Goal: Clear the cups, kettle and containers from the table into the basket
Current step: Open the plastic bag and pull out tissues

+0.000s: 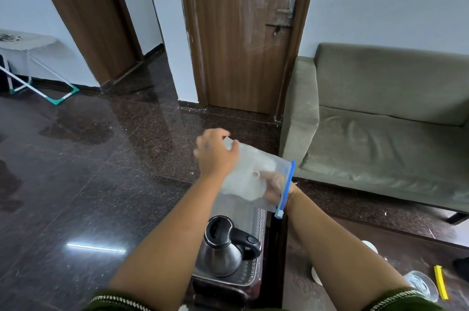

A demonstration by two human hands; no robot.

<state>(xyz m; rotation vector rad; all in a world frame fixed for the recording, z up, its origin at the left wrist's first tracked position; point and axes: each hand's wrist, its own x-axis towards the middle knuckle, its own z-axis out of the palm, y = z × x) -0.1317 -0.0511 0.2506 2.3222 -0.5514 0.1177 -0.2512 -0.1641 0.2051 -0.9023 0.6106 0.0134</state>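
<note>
holding zip bag (250, 178), right hand (272, 183) inside; kettle (228, 247) in basket (256, 267)

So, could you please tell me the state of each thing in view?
Zip bag: open-mouthed, held up.
Left hand: grips bag's far end.
Right hand: inside bag.
Kettle: upright, lid open, in basket.
Clear cup: tipped on its side.
Near door: closed.

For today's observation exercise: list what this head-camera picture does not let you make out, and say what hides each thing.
- Right hand: inside the frosted zip bag; its grip is blurred by the plastic.
- Bag's contents: something white, not identifiable.
- Basket: mostly hidden by the kettle and left forearm.
- Clear cup: partly cut off by the right sleeve.
- White items beside the right forearm: mostly covered by it.
</note>
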